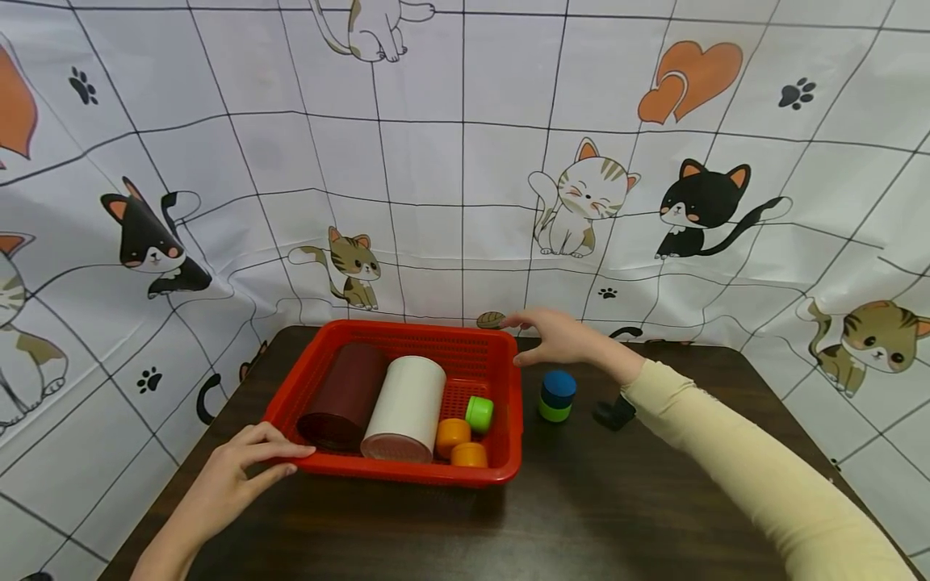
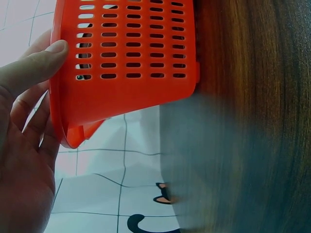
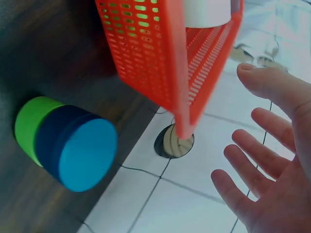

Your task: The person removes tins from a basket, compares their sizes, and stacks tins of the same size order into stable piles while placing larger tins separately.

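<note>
A red plastic basket [image 1: 465, 476] stands on the dark table. In it lie a dark brown cylinder [image 1: 349, 387], a white cylinder [image 1: 410, 403], two small orange cylinders [image 1: 454, 434] and a small green one [image 1: 479, 414]. My left hand [image 1: 232, 476] holds the basket's front left corner; the left wrist view shows the thumb [image 2: 53, 51] on one side of the rim and fingers on the other. Near the back right corner, my right hand [image 1: 559, 337] is held with fingers spread. In the right wrist view that hand [image 3: 277, 160] stands apart from the rim, holding nothing.
Right of the basket, a blue cylinder [image 1: 559, 384] sits on a green one [image 1: 555, 413]. A small black object [image 1: 614, 413] lies farther right, partly hidden by the right arm. A white cat-patterned sheet [image 1: 465, 161] hangs behind the table [image 1: 596, 500].
</note>
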### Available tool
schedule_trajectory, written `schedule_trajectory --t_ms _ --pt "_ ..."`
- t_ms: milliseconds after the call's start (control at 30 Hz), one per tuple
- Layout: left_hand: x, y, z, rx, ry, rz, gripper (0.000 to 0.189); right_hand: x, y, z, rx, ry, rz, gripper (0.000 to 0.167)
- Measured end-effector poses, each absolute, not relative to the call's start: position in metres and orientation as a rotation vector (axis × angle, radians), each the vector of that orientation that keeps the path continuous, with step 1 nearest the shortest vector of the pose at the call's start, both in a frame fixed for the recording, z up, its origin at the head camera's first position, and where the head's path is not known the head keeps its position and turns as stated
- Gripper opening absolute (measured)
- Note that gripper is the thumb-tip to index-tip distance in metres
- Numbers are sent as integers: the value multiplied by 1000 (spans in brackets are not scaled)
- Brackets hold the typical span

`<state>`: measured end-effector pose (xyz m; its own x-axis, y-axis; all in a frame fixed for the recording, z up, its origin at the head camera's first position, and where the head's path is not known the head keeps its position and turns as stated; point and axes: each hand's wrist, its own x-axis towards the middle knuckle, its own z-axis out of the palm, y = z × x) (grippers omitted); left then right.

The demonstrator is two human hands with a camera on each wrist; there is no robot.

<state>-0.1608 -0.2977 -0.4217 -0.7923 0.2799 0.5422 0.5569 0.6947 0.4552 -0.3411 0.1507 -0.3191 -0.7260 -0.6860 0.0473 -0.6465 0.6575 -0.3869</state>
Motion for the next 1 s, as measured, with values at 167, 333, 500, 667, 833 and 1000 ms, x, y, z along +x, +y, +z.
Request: schedule_trajectory --t_ms 167,333,500,667,833,1000 --pt "-163 -298 -421 -655 -2461 -866 47 -342 129 -307 -1189 2723 -431 56" --pt "-163 -299 -421 -659 -2462 -856 48 -343 107 -304 -1244 2665 -251 55" --pt "-162 -299 -422 -636 -2483 -848 48 -342 86 -306 -1267 2547 -126 56" --pt "-162 -299 -422 -641 -2477 -862 48 -341 70 -311 -1243 2437 -28 56" --pt "-162 -300 -423 -629 -2487 -871 46 -342 57 -319 -1228 2377 70 58" --pt "-161 -300 -424 -625 -2496 -875 45 -345 48 -325 -1170 2341 180 62"
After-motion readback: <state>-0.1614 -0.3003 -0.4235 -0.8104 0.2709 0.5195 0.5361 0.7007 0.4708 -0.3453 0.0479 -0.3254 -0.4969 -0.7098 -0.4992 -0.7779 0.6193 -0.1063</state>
